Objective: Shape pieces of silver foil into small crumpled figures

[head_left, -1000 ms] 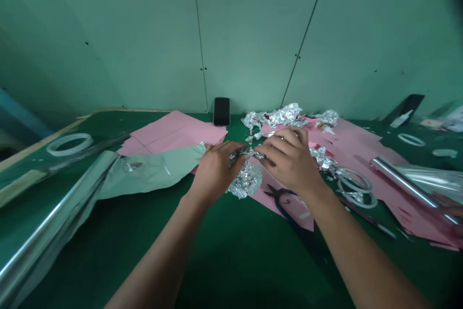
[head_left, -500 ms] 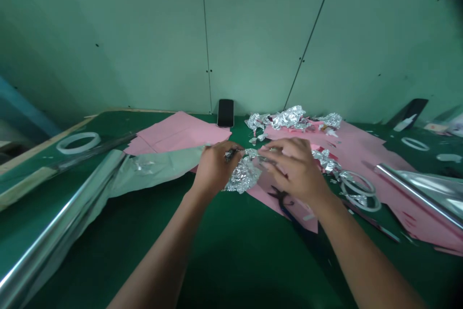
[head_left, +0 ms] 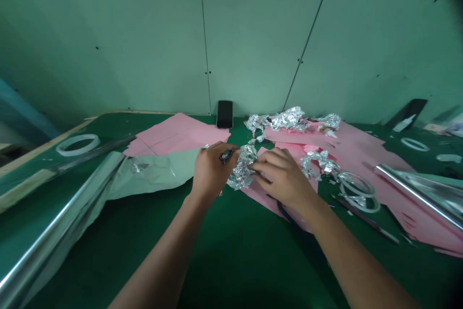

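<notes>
A crumpled piece of silver foil [head_left: 241, 174] is between my two hands, above the pink paper. My left hand [head_left: 214, 167] is closed on its left side, with a dark, shiny bit showing between thumb and forefinger. From the right, my right hand [head_left: 280, 171] pinches the foil's edge with bent fingers. Below my right hand lies a dark-handled tool [head_left: 289, 216], its head mostly covered by the hand. A sheet of pink paper [head_left: 262, 198] spreads beneath the foil.
A phone [head_left: 224, 114] leans on the green wall. Crumpled foil scraps [head_left: 289, 118] lie behind on pink sheets [head_left: 356, 147]. White rings [head_left: 358, 186] and a thin knife-like tool [head_left: 367, 220] are at right. Foil rolls [head_left: 419, 193] flank both sides; another white ring [head_left: 77, 145] is at left.
My right hand has moved slightly left and down, its fingers closing from a looser spread onto the foil. The foil between the hands has turned and looks more upright. My left hand has barely moved.
</notes>
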The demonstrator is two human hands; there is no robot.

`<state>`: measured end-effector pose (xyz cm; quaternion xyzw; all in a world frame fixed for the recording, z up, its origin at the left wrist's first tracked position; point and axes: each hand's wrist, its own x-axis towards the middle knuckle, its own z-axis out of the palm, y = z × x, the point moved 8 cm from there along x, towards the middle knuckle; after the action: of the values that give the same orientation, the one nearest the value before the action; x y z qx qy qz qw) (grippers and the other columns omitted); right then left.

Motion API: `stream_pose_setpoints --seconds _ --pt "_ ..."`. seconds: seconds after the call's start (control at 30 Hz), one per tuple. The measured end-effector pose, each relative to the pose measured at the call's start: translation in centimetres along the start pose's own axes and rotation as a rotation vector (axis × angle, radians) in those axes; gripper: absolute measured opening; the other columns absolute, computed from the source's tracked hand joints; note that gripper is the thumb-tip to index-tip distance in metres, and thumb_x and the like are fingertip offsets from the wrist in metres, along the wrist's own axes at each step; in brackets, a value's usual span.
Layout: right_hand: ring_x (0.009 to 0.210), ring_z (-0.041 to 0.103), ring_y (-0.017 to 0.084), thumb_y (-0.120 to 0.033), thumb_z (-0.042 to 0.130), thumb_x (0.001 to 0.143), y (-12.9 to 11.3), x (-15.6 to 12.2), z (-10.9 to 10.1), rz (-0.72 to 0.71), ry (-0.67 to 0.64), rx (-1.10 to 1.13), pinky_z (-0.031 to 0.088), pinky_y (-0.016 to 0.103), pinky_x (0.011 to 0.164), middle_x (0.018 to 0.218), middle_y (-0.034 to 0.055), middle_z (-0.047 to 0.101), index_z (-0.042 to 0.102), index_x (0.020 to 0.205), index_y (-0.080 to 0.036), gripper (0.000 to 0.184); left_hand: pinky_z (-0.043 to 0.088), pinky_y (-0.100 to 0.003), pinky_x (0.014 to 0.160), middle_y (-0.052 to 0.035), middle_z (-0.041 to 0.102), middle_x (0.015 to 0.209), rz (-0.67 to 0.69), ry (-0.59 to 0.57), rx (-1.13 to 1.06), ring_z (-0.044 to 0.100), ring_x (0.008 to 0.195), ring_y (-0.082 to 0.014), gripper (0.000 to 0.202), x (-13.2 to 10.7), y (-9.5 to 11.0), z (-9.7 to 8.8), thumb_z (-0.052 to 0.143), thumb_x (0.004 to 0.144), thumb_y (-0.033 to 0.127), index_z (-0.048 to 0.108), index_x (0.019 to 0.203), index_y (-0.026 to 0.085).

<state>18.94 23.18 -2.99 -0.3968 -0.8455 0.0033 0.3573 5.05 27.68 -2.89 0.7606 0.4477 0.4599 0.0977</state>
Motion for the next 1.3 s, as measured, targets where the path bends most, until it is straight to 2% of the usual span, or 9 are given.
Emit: stream_pose_setpoints --seconds 0.07,0.2,0.33,0.43,0.6,0.83,1.0,1.1,1.3 --pt "0.088 0.058 0.022 -0.027 0.057 0.089 -0.2 0.0 -0.1 -0.034 0.001 0.048 0.048 0.043 0.08 0.087 0.0038 0.068 0.071 0.093 -0.025 0.015 0.049 -0.036 0.078 -0.0041 0.073 0.089 -0.003 -0.022 -0.032 0.067 0.081 -0.0195 0.015 0.0 -0.2 0.2 0.058 0.087 0.03 0.069 0.087 0.021" --pt "0.086 0.062 0.018 -0.031 0.052 0.092 3.6 -0.5 -3.1 0.259 0.22 0.3 0.052 0.037 0.074 0.095 0.004 0.068 0.066 0.112 -0.029 0.025 0.047 -0.041 0.087 -0.0042 0.073 0.09 0.068 -0.125 -0.09 0.066 0.087 -0.0197 0.016 0.1 0.3 1.1 0.058 0.088 0.032 0.07 0.089 0.021" --pt "0.088 0.065 0.019 -0.039 0.063 0.084 5.8 -0.8 -1.3 0.429 -0.043 0.544 0.053 0.037 0.076 0.101 0.0052 0.069 0.067 0.111 -0.028 0.03 0.048 -0.039 0.087 -0.0041 0.072 0.093 0.111 -0.214 -0.194 0.065 0.089 -0.0179 0.016 0.0 1.2 1.6 0.058 0.088 0.031 0.071 0.091 0.023" --pt "0.078 0.063 0.018 -0.039 0.065 0.081 5.6 -0.8 0.1 0.421 -0.142 0.588 0.051 0.035 0.071 0.085 0.0029 0.069 0.07 0.092 -0.024 0.02 0.051 -0.032 0.077 -0.0042 0.071 0.091 0.096 -0.247 -0.278 0.064 0.085 -0.0161 0.016 -0.1 1.6 1.7 0.058 0.088 0.03 0.072 0.093 0.022" --pt "0.072 0.056 0.015 -0.027 0.063 0.081 4.7 -0.3 -0.1 0.31 -0.056 0.365 0.046 0.03 0.066 0.078 0.0005 0.06 0.061 0.077 -0.021 0.008 0.051 -0.029 0.065 -0.0041 0.072 0.087 0.007 -0.31 -0.313 0.065 0.079 -0.0163 0.019 -0.3 1.3 2.2 0.058 0.087 0.034 0.072 0.094 0.023" --pt "0.082 0.06 0.017 -0.024 0.063 0.083 4.5 -0.3 0.3 0.287 -0.088 0.287 0.048 0.032 0.072 0.094 0.0028 0.066 0.063 0.099 -0.024 0.017 0.047 -0.027 0.056 -0.0034 0.072 0.08 -0.032 -0.353 -0.247 0.064 0.069 -0.0156 0.023 -0.3 0.7 2.8 0.056 0.086 0.039 0.07 0.089 0.021" --pt "0.076 0.062 0.017 -0.025 0.064 0.083 5.4 -0.6 1.2 0.32 -0.109 0.276 0.049 0.031 0.065 0.085 0.0033 0.067 0.068 0.085 -0.021 0.006 0.052 -0.029 0.067 -0.0059 0.072 0.095 -0.014 -0.334 -0.247 0.065 0.084 -0.0184 0.021 -0.1 0.5 3.0 0.063 0.082 0.034 0.067 0.098 0.02" --pt "0.084 0.064 0.019 -0.03 0.065 0.083 6.0 -1.1 1.7 0.359 -0.14 0.313 0.052 0.035 0.072 0.096 0.0066 0.068 0.069 0.097 -0.021 0.017 0.053 -0.033 0.077 -0.0096 0.067 0.112 -0.025 -0.297 -0.23 0.063 0.097 -0.0209 0.033 0.2 -0.6 1.9 0.063 0.082 0.037 0.062 0.111 0.02" --pt "0.101 0.063 0.02 -0.037 0.059 0.088 6.0 -1.3 1.5 0.335 -0.133 0.431 0.052 0.041 0.087 0.111 0.0067 0.067 0.067 0.111 -0.027 0.026 0.054 -0.033 0.074 -0.0091 0.068 0.112 -0.073 -0.55 -0.239 0.065 0.093 -0.0216 0.038 -0.4 -3.0 1.4 0.067 0.078 0.034 0.063 0.114 0.021"
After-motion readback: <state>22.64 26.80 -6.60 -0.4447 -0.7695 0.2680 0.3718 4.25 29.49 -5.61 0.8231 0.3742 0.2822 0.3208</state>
